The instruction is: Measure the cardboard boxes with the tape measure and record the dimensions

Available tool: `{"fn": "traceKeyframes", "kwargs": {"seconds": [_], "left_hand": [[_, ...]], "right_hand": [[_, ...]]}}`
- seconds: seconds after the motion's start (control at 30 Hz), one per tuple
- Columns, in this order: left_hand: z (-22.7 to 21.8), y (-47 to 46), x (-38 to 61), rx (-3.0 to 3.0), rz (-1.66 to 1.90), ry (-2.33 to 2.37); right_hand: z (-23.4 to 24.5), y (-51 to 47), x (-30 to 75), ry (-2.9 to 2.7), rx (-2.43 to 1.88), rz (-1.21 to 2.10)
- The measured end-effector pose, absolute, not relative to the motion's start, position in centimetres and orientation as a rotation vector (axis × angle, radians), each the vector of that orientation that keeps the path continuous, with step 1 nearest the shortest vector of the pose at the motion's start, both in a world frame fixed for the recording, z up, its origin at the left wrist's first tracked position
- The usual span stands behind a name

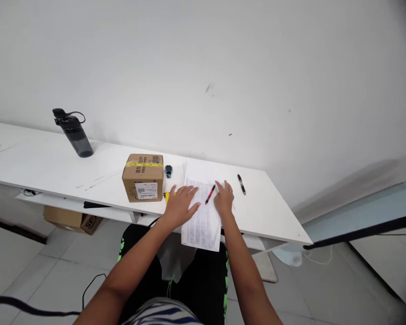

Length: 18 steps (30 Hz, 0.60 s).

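Note:
A sheet of paper (pixel 203 225) covered in dense handwriting lies on the white desk, its lower end hanging past the front edge. My left hand (pixel 182 203) rests on the paper's left side with fingers spread. On the paper lies a red and black pen (pixel 210 194), slanting up to the right. My right hand (pixel 223 197) is at the paper's right side, fingers apart, thumb and forefinger close to the pen but not closed round it. Partly hidden behind my left hand is a small yellow object (pixel 167 197). Farther right lies a black pen (pixel 241 184).
Left of the paper stands a taped cardboard box (pixel 143 177), with a dark wristwatch (pixel 168 170) beside it. A dark water bottle (pixel 76 135) stands farther left on the desk (pixel 257 212). Another cardboard box (pixel 71 219) sits under the desk. A wall rises behind.

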State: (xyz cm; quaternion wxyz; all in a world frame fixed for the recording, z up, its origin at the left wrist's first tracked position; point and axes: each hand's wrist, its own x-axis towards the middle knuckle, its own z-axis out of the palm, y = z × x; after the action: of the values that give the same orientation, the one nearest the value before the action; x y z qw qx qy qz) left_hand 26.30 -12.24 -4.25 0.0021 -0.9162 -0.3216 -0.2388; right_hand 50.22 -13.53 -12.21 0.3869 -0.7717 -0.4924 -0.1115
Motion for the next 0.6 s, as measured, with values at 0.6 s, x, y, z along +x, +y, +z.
{"fn": "traceKeyframes", "kwargs": {"seconds": [0.6], "left_hand": [[-6.3, -13.3, 21.2, -2.481, -1.387, -0.994]], "right_hand": [[-3.5, -18.5, 35.3, -1.407, -1.376, 0.748]]}}
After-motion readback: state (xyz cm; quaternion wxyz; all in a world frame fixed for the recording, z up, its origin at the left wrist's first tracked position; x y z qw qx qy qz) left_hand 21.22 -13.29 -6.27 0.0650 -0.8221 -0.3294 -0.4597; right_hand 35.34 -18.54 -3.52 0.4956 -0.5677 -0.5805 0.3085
